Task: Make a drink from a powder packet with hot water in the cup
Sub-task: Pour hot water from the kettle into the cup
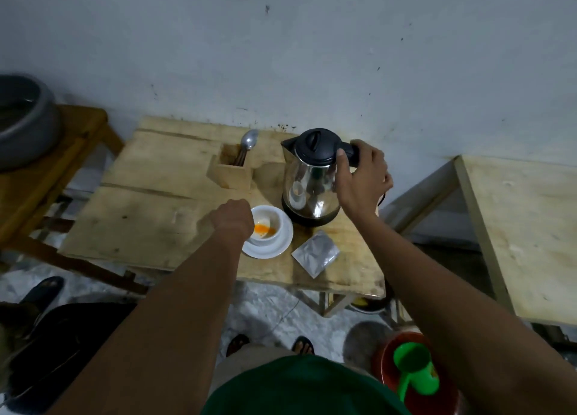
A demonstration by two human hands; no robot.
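Observation:
A white cup (271,225) stands on a white saucer (282,245) on the wooden table (150,202), with orange powder in its bottom. My left hand (232,217) rests against the cup's left side; its fingers are hidden, so its grip cannot be told. A steel kettle (307,180) with a black lid stands on its base behind the cup. My right hand (363,172) is closed around the kettle's black handle. A silver powder packet (315,253) lies flat on the table to the right of the saucer.
A wooden holder (231,171) with a metal spoon (249,141) stands left of the kettle. A grey pot (22,124) sits on a stool at far left. Another wooden table (524,227) is at right. A red bucket (390,364) holding a green jug (415,374) stands on the floor.

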